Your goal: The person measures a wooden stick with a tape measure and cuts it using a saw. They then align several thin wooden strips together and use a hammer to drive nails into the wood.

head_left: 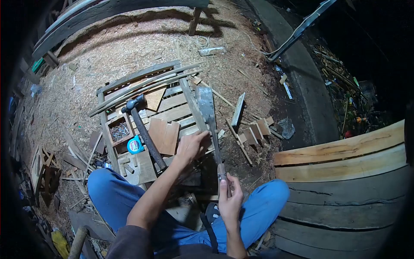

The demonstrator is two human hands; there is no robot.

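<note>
My right hand [230,196] is closed round the handle of a long metal tool with a wide flat blade [205,103] that points away from me. My left hand [192,146] is beside the tool's shaft at the corner of a slatted wooden frame [174,113]; its fingers are curled, and what they hold, if anything, is hidden. On the frame rest a hammer [147,137], a cyan tape measure [135,145], a small box of nails [120,131] and a brown wooden board [163,136].
Thick wooden planks [340,196] lie at the right. Small wooden pieces [257,130] stand on the ground right of the tool. A wooden bench [116,16] spans the top left. Scrap wood [45,166] lies at the left.
</note>
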